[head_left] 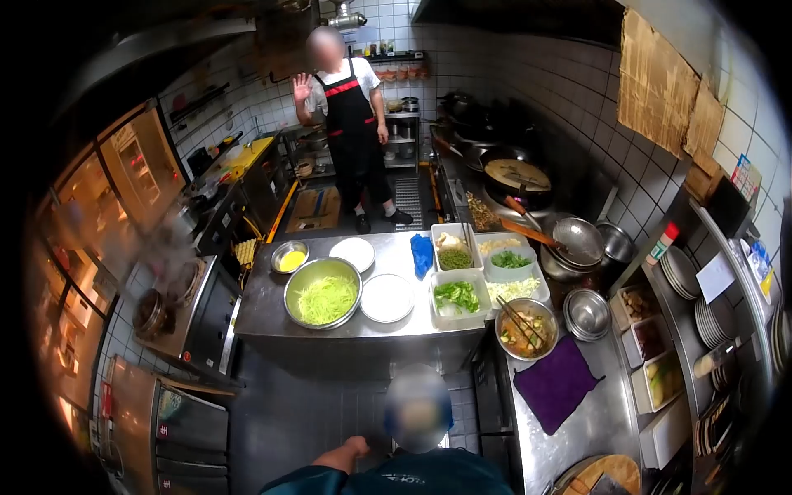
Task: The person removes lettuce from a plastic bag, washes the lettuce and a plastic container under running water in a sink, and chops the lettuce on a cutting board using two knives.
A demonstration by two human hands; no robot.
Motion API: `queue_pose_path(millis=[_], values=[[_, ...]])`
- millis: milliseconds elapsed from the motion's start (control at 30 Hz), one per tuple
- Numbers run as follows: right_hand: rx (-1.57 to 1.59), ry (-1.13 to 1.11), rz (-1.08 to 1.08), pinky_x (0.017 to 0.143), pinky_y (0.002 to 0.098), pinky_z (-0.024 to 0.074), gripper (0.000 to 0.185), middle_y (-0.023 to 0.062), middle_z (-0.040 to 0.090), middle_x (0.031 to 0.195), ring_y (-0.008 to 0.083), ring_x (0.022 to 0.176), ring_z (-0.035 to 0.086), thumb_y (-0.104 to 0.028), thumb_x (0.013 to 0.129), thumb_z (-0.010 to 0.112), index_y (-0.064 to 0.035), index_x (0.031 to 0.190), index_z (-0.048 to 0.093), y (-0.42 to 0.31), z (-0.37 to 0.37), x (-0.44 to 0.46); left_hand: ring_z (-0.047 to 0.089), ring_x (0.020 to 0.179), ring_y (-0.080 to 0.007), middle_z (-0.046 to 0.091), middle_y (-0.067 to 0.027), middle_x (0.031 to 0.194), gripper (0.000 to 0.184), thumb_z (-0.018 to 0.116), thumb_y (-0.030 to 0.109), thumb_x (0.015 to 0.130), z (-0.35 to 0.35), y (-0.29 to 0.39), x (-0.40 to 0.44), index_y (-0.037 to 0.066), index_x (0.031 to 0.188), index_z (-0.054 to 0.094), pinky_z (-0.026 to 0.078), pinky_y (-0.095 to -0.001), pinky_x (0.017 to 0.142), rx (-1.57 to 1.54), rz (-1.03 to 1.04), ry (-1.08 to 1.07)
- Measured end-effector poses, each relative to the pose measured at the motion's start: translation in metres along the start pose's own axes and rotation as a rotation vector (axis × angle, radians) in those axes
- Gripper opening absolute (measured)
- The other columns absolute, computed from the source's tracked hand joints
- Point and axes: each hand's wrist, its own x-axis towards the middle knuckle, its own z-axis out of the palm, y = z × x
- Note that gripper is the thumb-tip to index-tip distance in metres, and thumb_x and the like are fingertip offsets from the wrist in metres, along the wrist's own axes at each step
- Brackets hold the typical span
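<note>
At the bottom of the view, my left hand point(356, 447) is closed in front of my teal shirt point(404, 478). What it holds, if anything, cannot be made out. Just right of it is a blurred round shape point(419, 408). My right hand does not show. Beyond stands a steel counter point(396, 328) with a large bowl of green shreds point(323, 299), two white plates point(387, 298), a small bowl of something yellow point(290, 258), a blue cloth point(421, 254) and tubs of chopped greens point(457, 298).
Behind the counter a person point(351, 107) in a black apron raises one hand. A wok point(518, 177) and strainer point(576, 239) are at back right. Nearer are a mixed-food bowl point(526, 329), purple cloth point(558, 382) and round board point(606, 474). Steam rises at left.
</note>
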Motion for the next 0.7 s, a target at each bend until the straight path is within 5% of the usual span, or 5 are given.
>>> queue_pose_path(millis=[100,200,600,633,700], values=[[0.005,-0.004,-0.005,0.091,0.0503,0.0403,0.044,0.0122,0.053,0.135,0.0327,0.113,0.05,-0.038,0.101,0.04,-0.0123,0.134,0.054,-0.005,0.0,0.002,0.062,0.111,-0.0384,0.067,-0.0214,0.117,0.039,0.057,0.027,0.083,-0.007,-0.005,0.017,0.002,0.109,0.072,0.049,-0.0452,0.095,0.508,0.343,-0.233],[-0.016,0.017,0.015,0.087,0.0503,0.0417,0.044,0.0124,0.055,0.133,0.0327,0.109,0.052,-0.039,0.101,0.04,-0.0125,0.132,0.055,0.008,0.003,0.002,0.062,0.112,-0.0388,0.065,-0.0221,0.12,0.04,0.056,0.027,0.084,-0.008,0.01,0.019,0.001,0.11,0.071,0.049,-0.0453,0.096,0.015,0.08,-0.019],[-0.631,0.092,0.508,0.073,0.05,0.0472,0.043,0.0133,0.062,0.121,0.0326,0.094,0.059,-0.042,0.099,0.042,-0.0134,0.124,0.063,0.288,0.065,-0.05,0.063,0.108,-0.0387,0.066,-0.0222,0.117,0.038,0.055,0.03,0.087,-0.045,0.078,0.035,0.004,0.11,0.07,0.05,-0.0449,0.095,0.242,0.315,-0.133],[-0.609,-0.02,0.583,0.089,0.0531,0.0438,0.053,0.0105,0.054,0.137,0.0311,0.114,0.054,-0.05,0.099,0.038,-0.0181,0.138,0.053,0.306,0.083,-0.061,0.063,0.108,-0.0383,0.066,-0.0221,0.117,0.039,0.055,0.031,0.087,-0.049,0.084,0.041,0.005,0.112,0.07,0.05,-0.0445,0.095,0.276,0.359,-0.15],[-0.504,-0.015,0.62,0.099,0.0535,0.0348,0.057,0.0104,0.047,0.145,0.0317,0.125,0.046,-0.052,0.099,0.036,-0.0162,0.143,0.048,0.317,0.083,-0.076,0.064,0.107,-0.0377,0.067,-0.0196,0.117,0.038,0.059,0.032,0.086,-0.061,0.109,0.044,0.008,0.114,0.069,0.051,-0.0453,0.092,0.418,0.371,-0.178]])
